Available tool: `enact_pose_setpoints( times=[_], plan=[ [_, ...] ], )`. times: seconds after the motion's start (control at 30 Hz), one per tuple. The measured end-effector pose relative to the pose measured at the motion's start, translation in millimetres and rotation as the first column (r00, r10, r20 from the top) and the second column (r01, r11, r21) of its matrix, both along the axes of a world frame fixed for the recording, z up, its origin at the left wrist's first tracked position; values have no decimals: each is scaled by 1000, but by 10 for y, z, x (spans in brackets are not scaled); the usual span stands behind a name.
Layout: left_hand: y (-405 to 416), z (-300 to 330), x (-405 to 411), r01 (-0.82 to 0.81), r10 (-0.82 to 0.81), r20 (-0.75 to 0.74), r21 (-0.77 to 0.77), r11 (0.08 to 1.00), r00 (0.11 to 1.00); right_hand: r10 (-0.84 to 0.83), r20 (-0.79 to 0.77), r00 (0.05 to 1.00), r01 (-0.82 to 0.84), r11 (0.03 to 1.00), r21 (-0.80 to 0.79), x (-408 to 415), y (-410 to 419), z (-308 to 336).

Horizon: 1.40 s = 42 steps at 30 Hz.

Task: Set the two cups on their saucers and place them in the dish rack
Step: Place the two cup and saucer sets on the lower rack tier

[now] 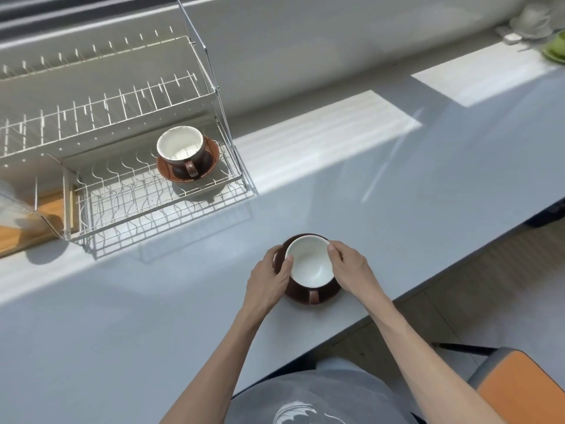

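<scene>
A brown cup with a white inside point(310, 263) stands on its brown saucer point(302, 298) near the counter's front edge, handle toward me. My left hand point(269, 278) grips the set on its left side, thumb on the cup's rim. My right hand point(351, 267) grips the right side, a fingertip on the rim. Whether the saucer touches the counter I cannot tell. A second brown cup point(180, 146) sits upright on its saucer point(211, 157) in the lower tier of the wire dish rack point(131, 206), at its right end.
The rack's upper tier point(101, 96) holds nothing. A wooden board point(36, 221) and a clear container point(12, 206) lie left of the rack. Pale dishes point(532, 22) and a green plate point(555, 50) sit far right. An orange chair seat point(526, 390) is below the counter edge.
</scene>
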State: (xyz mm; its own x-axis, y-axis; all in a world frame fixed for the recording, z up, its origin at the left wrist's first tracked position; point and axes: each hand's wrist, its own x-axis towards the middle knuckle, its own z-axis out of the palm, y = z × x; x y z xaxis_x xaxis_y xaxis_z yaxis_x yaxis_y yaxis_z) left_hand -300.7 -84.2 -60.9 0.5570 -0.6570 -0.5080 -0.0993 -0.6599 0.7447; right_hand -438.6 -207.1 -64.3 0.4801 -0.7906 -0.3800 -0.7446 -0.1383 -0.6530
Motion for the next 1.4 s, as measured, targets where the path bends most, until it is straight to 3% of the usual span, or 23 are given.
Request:
enact_pose_setpoints(
  times=[0.33,0.8,1.4],
  plan=[
    [450,55,360,-198,198,-12,-16,980,980,175,21,984,-175,985,4,586,224,108],
    [1062,201,1187,-493,492,-29,-75,867,870,393,76,917,-396,918,36,1748,617,443],
    [1094,500,2915,-610,619,28,-142,780,785,467,142,873,-471,882,-6,3518,649,786]
  ],
)
